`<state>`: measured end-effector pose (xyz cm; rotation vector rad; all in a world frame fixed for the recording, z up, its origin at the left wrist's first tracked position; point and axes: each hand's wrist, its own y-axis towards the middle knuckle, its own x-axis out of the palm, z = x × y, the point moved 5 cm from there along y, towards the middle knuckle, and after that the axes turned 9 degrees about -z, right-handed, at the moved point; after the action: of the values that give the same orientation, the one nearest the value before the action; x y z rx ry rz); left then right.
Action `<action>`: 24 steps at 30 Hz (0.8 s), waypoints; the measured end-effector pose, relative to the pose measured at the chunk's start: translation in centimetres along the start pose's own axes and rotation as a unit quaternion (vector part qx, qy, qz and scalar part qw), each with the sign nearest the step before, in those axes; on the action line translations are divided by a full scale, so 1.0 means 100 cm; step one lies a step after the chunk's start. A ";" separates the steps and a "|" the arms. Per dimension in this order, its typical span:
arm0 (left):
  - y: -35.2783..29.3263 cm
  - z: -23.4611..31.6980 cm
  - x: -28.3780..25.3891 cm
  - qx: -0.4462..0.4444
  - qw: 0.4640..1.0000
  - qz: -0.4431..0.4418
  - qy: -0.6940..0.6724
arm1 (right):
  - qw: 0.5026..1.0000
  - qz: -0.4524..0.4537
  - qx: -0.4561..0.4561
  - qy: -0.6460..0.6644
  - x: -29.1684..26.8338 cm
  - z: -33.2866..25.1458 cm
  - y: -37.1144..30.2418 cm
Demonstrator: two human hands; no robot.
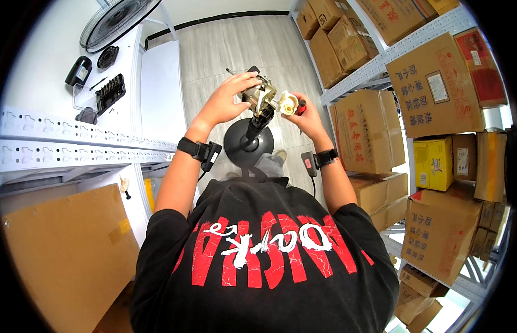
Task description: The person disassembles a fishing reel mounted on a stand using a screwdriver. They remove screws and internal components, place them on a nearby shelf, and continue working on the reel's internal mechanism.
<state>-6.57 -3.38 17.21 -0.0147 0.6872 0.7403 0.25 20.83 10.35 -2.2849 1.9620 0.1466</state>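
Note:
A bare fan motor (262, 95) with a metal housing sits atop a black stand, whose round base (236, 143) rests on the floor in front of me. My left hand (228, 95) is wrapped round the motor's left side, fingers over its top. To the motor's right, my right hand (309, 117) grips a red-and-black screwdriver handle (302, 107). Beside that handle, at my fingertips, is a white, cup-like plastic part (288, 103) close against the motor. Whether my right fingers also hold this part cannot be told.
At left, a white table (125, 61) bears a round fan grille (117, 22), a black bit set (110, 94) and a dark cylinder (79, 71). Shelves with cardboard boxes (361, 130) line the right. A large cardboard box (69, 250) stands at lower left.

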 end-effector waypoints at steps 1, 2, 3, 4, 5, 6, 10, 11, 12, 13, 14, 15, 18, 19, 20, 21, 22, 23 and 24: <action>0.000 0.000 0.000 0.000 1.000 -0.002 0.000 | 1.000 0.012 -0.012 0.012 -0.005 0.011 0.005; 0.000 0.000 0.000 0.001 1.000 -0.002 0.000 | 0.999 0.027 -0.007 0.040 -0.006 0.012 0.008; 0.000 0.001 -0.001 0.001 1.000 -0.004 -0.003 | 0.997 0.042 -0.002 0.068 -0.006 0.013 0.011; -0.001 0.001 -0.001 0.002 1.000 -0.006 -0.005 | 0.994 0.057 0.003 0.096 -0.008 0.014 0.014; -0.001 0.001 -0.001 0.002 1.000 -0.007 -0.008 | 0.992 0.037 0.049 0.114 -0.011 0.016 0.016; -0.001 0.001 -0.001 0.003 1.000 -0.007 -0.006 | 0.991 0.032 0.057 0.119 -0.012 0.015 0.019; -0.001 0.001 -0.001 -0.001 1.000 -0.009 0.002 | 0.992 0.008 0.091 0.093 -0.018 0.003 0.032; 0.000 0.002 -0.001 -0.002 1.000 -0.011 0.004 | 0.992 0.009 0.091 0.085 -0.021 0.004 0.035; 0.000 0.002 -0.001 -0.002 1.000 -0.011 0.000 | 0.993 0.009 0.091 0.078 -0.023 0.004 0.039; 0.001 0.002 -0.001 -0.003 1.000 -0.011 -0.004 | 0.992 0.016 0.092 0.084 -0.025 0.005 0.043; 0.001 0.001 0.000 -0.003 1.000 -0.011 -0.008 | 0.992 0.030 0.098 0.076 -0.026 0.007 0.046; 0.001 0.001 0.000 -0.003 1.000 -0.010 -0.008 | 0.991 0.044 0.104 0.067 -0.026 0.009 0.048; 0.000 0.001 -0.001 -0.006 1.000 -0.008 -0.006 | 0.990 0.067 0.115 0.054 -0.025 0.004 0.054; -0.001 0.001 -0.001 -0.008 1.000 -0.006 -0.004 | 0.989 0.071 0.117 0.052 -0.024 0.001 0.056; -0.001 0.001 -0.001 -0.010 1.000 -0.004 -0.003 | 0.989 0.078 0.123 0.041 -0.023 -0.003 0.058; -0.001 0.000 -0.001 -0.009 1.000 -0.004 -0.002 | 0.988 0.084 0.128 0.029 -0.021 -0.007 0.059; -0.002 -0.001 -0.002 -0.008 1.000 -0.003 -0.001 | 0.987 0.090 0.133 0.017 -0.021 -0.008 0.060; -0.001 -0.001 -0.002 -0.006 1.000 -0.003 -0.001 | 0.988 0.091 0.124 0.023 -0.023 -0.007 0.063; -0.001 -0.001 -0.001 -0.008 1.000 -0.004 -0.003 | 0.989 0.092 0.114 0.030 -0.024 -0.003 0.066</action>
<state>-6.59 -3.53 17.18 -0.0290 0.6756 0.7380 -6.63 22.19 10.82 -1.9882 2.0957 -0.1249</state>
